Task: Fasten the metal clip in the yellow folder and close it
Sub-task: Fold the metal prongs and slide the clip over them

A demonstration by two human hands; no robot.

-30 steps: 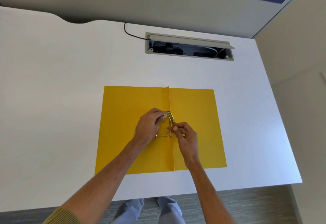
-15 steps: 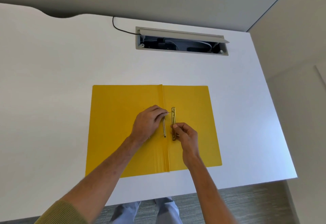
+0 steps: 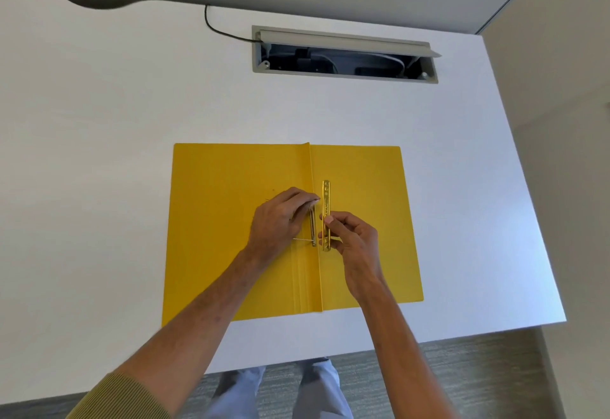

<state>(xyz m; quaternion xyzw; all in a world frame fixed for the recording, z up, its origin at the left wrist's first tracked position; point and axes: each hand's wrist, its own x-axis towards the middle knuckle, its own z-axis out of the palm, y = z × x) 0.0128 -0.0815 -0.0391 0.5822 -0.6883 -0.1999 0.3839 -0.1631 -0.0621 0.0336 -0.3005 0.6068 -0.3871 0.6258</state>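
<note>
The yellow folder (image 3: 231,253) lies open and flat on the white desk (image 3: 115,154). A gold metal clip bar (image 3: 326,200) lies lengthwise just right of the folder's spine. My right hand (image 3: 355,240) pinches the lower half of this bar between thumb and fingers. Left of the spine sits the clip's base strip (image 3: 312,227), with a thin prong sticking out sideways at its lower end. My left hand (image 3: 280,220) rests on the left cover with its fingertips on the upper prong at the top of that strip.
An open cable hatch (image 3: 345,55) with a raised grey lid is set into the desk behind the folder, and a black cable (image 3: 218,27) runs into it. The desk's front edge (image 3: 429,336) is close to my body, with grey carpet below.
My right hand has laid the gold bar down from a tilted position to flat and straight beside the spine. My left hand has stayed on the prongs.
</note>
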